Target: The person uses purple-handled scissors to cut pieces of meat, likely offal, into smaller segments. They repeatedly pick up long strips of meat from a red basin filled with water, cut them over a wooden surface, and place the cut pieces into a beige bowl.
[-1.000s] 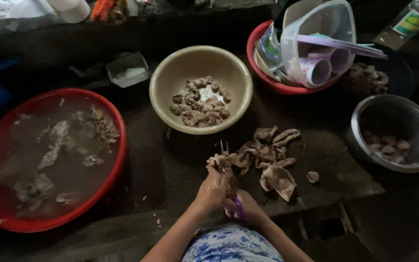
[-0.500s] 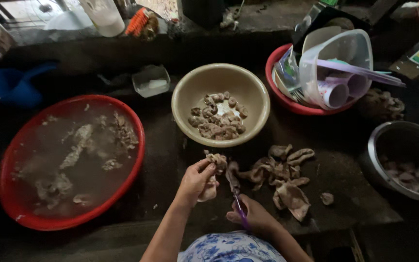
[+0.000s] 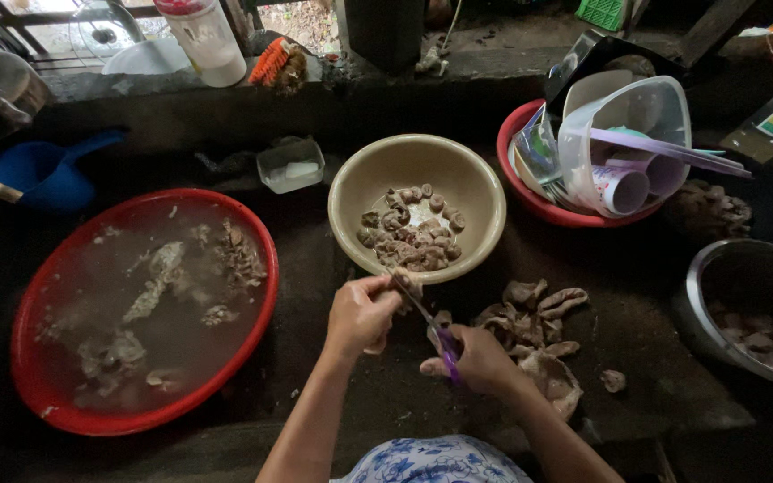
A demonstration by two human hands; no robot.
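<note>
Left hand (image 3: 361,313) pinching a meat piece (image 3: 402,284) at the beige bowl (image 3: 417,206) rim, right hand (image 3: 485,358) clenched on purple-handled scissors (image 3: 436,331), two red basins (image 3: 140,309) flanking, one steel bowl (image 3: 749,309) at the surface's right edge, bare surface near the front edge.

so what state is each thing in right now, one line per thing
left hand: closed on a piece of meat just over the tan bowl's near rim
right hand: gripping purple-handled scissors
tan bowl: partly filled with cut pieces
red basin: holds cloudy water with meat soaking
metal bowl: a few pieces inside
clear container: open
</note>
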